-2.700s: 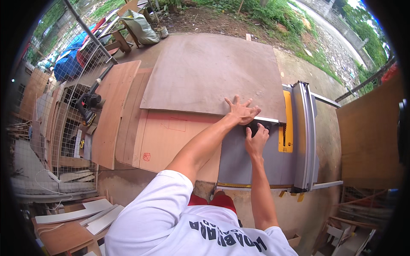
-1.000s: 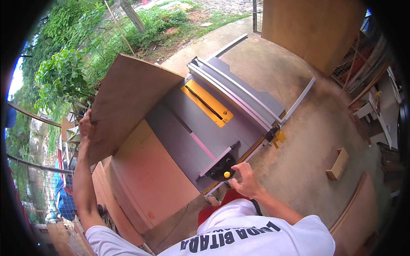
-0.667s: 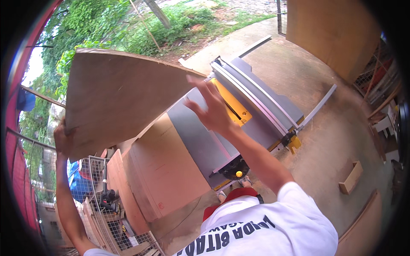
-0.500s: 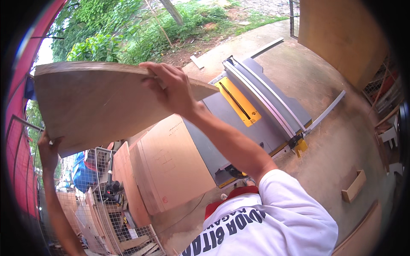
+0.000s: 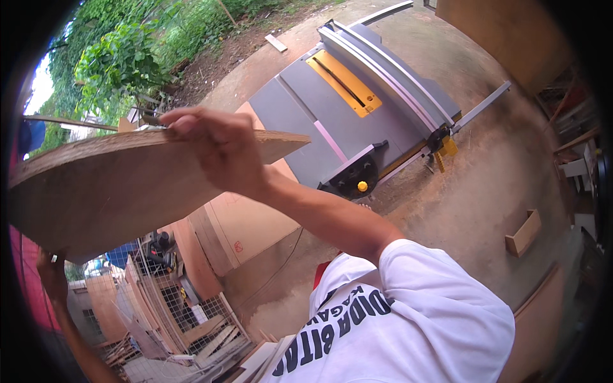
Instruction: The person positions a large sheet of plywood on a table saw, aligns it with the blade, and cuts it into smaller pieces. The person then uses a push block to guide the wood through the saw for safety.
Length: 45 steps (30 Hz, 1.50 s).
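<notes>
A wide plywood board [image 5: 121, 191] is held up in the air at the left, tilted, with its rough layered edge facing up. My right hand [image 5: 223, 150] is closed over that upper edge, fingers curled on its far side. At the lower left corner my left hand [image 5: 52, 271] grips the board's other edge; its fingers are partly hidden. Beyond the board stands a table saw [image 5: 287, 118] with a grey top, a yellow insert plate [image 5: 345, 83] around the blade slot, and a black mitre gauge [image 5: 354, 179] with a yellow knob.
A pencil-marked wooden sheet [image 5: 255, 220] adjoins the saw's left side. A wire-mesh cart [image 5: 211, 319] of wood offcuts stands lower left, with a dark power tool [image 5: 156, 252] nearby. A small wooden box [image 5: 523, 233] lies on the concrete floor at right. Greenery [image 5: 121, 64] borders the far left.
The board and both hands have shifted left and slightly down in view. My view has turned, so the saw sits higher and its mitre gauge now shows fully.
</notes>
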Tool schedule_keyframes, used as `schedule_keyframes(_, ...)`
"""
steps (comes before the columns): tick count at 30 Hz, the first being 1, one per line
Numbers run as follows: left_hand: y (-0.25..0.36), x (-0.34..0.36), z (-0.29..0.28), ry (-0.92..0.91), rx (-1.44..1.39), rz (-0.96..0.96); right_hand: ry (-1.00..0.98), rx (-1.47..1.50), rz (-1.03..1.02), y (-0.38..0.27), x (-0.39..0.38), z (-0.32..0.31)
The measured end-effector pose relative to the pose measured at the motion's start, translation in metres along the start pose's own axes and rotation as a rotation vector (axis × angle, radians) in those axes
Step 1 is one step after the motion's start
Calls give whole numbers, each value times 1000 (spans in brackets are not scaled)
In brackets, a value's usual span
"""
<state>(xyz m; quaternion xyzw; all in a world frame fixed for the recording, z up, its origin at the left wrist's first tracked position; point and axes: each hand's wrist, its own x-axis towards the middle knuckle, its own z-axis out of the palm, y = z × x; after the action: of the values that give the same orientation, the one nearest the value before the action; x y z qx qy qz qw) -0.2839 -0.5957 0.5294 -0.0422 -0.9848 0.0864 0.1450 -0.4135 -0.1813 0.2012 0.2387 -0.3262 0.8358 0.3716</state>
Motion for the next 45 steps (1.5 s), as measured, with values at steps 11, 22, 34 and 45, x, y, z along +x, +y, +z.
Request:
schedule_keyframes(11, 64, 20, 25, -102, 31, 118, 40, -204, 150, -45, -39, -45)
schedule_keyframes(22, 132, 68, 72, -122, -99, 126, -201, -709, 78, -30, -18, -144)
schedule_keyframes(34, 158, 71, 79, -77, -138, -145, -164, -592, 46, -17, -1, -147)
schedule_keyframes(45, 178, 55, 75, -60, -121, -259, -222, -320, 257, -6, -5, -150)
